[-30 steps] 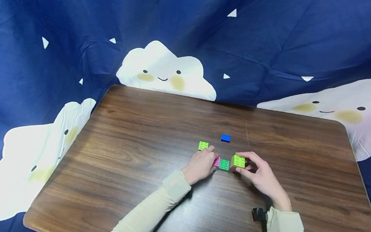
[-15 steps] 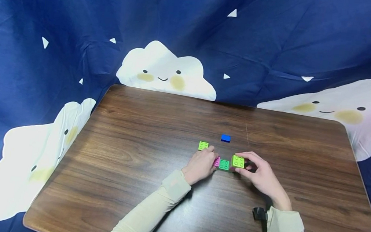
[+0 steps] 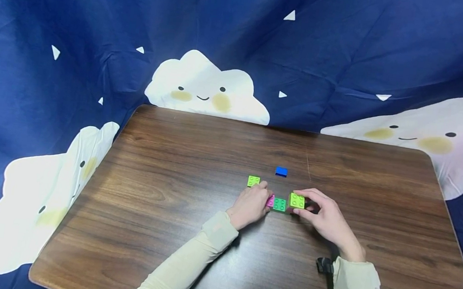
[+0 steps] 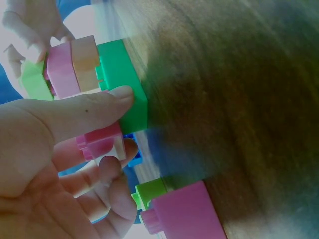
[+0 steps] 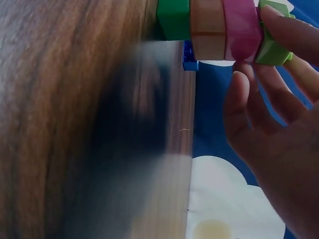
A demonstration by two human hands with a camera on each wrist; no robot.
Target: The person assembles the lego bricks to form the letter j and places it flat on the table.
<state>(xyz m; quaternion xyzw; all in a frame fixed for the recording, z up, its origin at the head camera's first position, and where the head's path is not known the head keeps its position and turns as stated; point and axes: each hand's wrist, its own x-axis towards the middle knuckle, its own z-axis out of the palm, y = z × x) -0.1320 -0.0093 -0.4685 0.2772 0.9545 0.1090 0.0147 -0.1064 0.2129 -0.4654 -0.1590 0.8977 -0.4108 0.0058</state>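
A long green toy building brick (image 4: 121,74) lies on the table with a pink brick (image 4: 102,139) on one end. My left hand (image 3: 249,203) holds this end, its thumb against the green brick. At the other end rises a stack: a tan brick (image 5: 208,30), a pink brick (image 5: 242,30) and a lime brick (image 5: 273,42) on top. My right hand (image 3: 328,219) pinches the lime brick between thumb and fingers. In the head view the lime brick hides most of the stack below.
On the wooden table (image 3: 160,202), another lime brick (image 3: 254,181) lies beyond my left hand and a blue brick (image 3: 281,172) farther back. A separate pink brick (image 4: 187,214) shows in the left wrist view. A blue cloud-printed cloth (image 3: 305,54) hangs behind.
The lime brick in my right hand has straightened slightly over the stack, and less pink shows beneath it. My left hand has stayed in place.
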